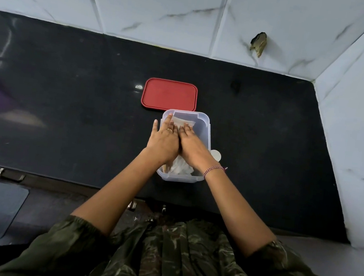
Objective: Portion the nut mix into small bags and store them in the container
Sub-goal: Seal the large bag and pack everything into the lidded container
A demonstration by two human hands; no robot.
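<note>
A clear plastic container (207, 131) stands on the black counter in the middle of the view. Small clear bags (180, 168) lie inside it, mostly hidden under my hands. My left hand (163, 139) lies flat with straight fingers over the container's left side, its thumb outside the rim. My right hand (192, 145) lies flat beside it, fingers straight, pressing down on the bags. The red lid (169, 95) rests flat on the counter just behind the container.
A small white round object (216, 155) shows at the container's right side, behind my right wrist. Marble-tiled walls close off the back and the right (351, 112). The counter's front edge (34, 173) runs near my body, with drawer handles below.
</note>
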